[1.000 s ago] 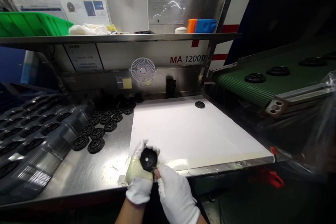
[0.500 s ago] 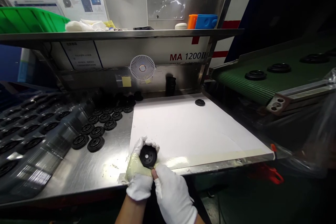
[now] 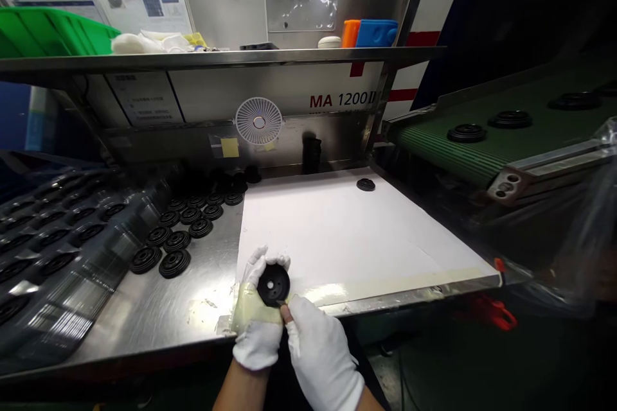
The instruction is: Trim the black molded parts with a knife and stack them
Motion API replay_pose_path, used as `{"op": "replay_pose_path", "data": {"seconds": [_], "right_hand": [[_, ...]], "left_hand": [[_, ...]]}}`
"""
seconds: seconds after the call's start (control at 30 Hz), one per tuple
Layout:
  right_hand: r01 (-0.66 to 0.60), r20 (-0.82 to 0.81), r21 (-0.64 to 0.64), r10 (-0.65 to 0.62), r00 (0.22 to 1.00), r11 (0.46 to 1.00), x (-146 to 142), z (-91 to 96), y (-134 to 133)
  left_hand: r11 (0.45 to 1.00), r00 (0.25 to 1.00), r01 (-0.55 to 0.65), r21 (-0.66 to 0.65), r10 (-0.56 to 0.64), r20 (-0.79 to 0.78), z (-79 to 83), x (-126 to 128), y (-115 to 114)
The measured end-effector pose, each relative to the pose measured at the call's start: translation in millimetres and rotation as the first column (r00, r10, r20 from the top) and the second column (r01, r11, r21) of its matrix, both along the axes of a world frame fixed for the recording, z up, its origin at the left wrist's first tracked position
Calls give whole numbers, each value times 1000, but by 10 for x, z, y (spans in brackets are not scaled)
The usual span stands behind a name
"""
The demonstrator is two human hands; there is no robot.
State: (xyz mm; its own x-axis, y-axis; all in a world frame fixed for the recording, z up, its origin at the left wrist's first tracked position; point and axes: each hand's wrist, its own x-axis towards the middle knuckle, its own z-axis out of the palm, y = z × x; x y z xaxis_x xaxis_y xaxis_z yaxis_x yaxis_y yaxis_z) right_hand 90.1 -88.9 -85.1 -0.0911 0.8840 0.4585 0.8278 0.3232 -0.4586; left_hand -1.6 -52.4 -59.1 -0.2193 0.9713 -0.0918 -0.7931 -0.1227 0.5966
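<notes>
Black rubber disc part (image 3: 273, 285) w/ center hole, face up toward camera, held in L hand (image 3: 256, 327) just above front edge of table (image 3: 202, 327), near lower-left corner of white sheet (image 3: 337, 237). L hand gloved, cupped behind/under part, fingers curled over top rim; yellowish film over glove on palm side. R hand (image 3: 321, 353) gloved, fingers pressed together at part's lower right edge, bare fingertip (image 3: 286, 313) showing; thin dark tip there, too small to tell what.

On table: rows of similar black parts (image 3: 176, 241) left of sheet, one single part (image 3: 366, 184) at sheet's far edge. Further left, plastic-covered tray of parts (image 3: 58, 250). Right: green conveyor belt (image 3: 463, 154) w/ parts on it. Above: steel shelf (image 3: 241, 59) w/ green bin (image 3: 48, 32), small white fan (image 3: 259, 121) below it.
</notes>
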Motion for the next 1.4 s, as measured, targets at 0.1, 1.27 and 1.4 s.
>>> {"op": "replay_pose_path", "data": {"seconds": [0.1, 1.27, 1.4], "right_hand": [[-14, -2, -13, 14, 1000, 1000, 68, 28, 23], [-62, -469, -202, -41, 882, 977, 818, 282, 163], [-39, -730, -258, -168, 663, 965, 1038, 287, 238]], "left_hand": [[976, 978, 208, -64, -206, 42, 47, -43, -25], [974, 977, 80, -212, -34, 212, 310, 31, -42], [964, 954, 158, -212, -94, 286, 452, 105, -65]]}}
